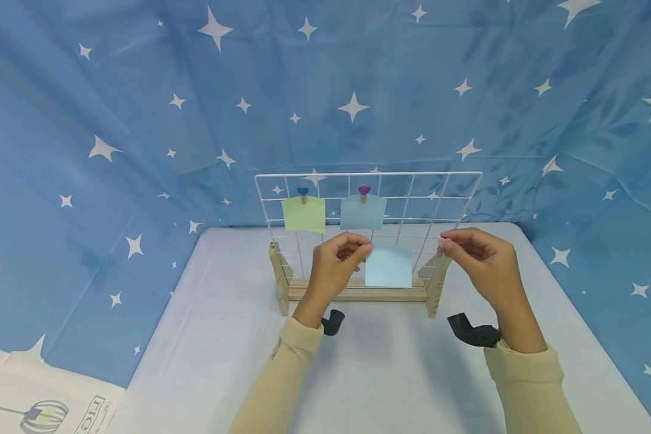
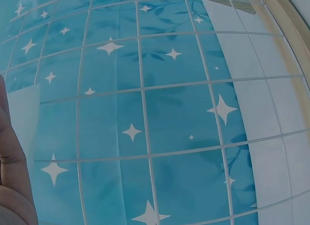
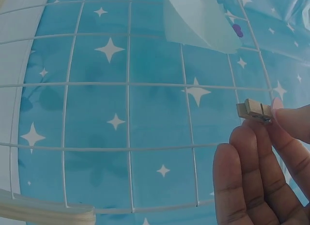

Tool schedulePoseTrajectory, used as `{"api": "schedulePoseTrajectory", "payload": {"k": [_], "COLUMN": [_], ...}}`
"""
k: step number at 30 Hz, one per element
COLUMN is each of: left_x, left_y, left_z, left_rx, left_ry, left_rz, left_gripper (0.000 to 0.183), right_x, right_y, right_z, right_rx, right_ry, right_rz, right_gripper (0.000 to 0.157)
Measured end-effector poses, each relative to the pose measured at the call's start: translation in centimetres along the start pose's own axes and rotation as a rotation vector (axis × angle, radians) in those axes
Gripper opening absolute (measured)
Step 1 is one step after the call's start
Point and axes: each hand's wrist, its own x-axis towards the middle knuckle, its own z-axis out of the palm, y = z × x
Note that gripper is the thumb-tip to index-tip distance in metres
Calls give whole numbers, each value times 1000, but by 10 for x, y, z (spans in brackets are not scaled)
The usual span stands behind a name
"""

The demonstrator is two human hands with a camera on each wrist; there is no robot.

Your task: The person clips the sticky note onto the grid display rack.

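Observation:
My left hand (image 1: 336, 259) pinches a light blue paper square (image 1: 389, 267) near its upper left corner, in front of the white wire grid (image 1: 407, 220). Part of this hand and a strip of paper (image 2: 25, 116) show at the left edge of the left wrist view. Off to the right, my right hand (image 1: 485, 259) pinches a small wooden clothespin (image 3: 254, 108) with a pink piece (image 3: 277, 108) on it, by the grid's right side. A green paper (image 1: 304, 215) hangs under a blue heart clothespin (image 1: 302, 191), a bluish paper (image 1: 363, 213) under a purple heart clothespin (image 1: 364, 190).
The grid stands in a wooden base (image 1: 358, 294) with side legs, on a white-covered table (image 1: 222, 337). Behind and beside it hangs blue cloth (image 1: 304, 72) with white stars. A printed white cloth (image 1: 49, 398) lies at the lower left.

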Motion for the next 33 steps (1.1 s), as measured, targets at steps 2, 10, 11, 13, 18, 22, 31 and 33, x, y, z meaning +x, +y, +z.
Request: {"api": "schedulePoseTrajectory", "payload": {"k": [2,10,11,13,18,22,31,33], "left_x": [2,7,8,9,12,15,20,21], "left_y": [1,2,1,1,2,3,4,4], "left_z": [0,3,3,4,6,7,9,9], "left_rx": [-4,5,8,14,27,30,36,35], "left_ry": [-1,-26,-30,-37,-45,-51,-54,-56], "left_rz": [2,-5,-3,2,22,28,23,20], "left_gripper": [15,16,16,15,15,15,15,15], "right_x": [2,8,9,11,15,19,25,26], "right_y": [0,2,2,2,2,3,2,1], "right_z": [0,-1,-2,-3,-8,-10,-15,-16], "right_rx": [-6,-11,-15,-18,-37,-83,-157,-170], "right_ry": [4,-10,-13,-21,-51,-79,-126,-127], "right_rz": [3,-6,-9,-17,-26,-17,5,15], "right_gripper": [15,15,15,14,13,14,17,18]}}
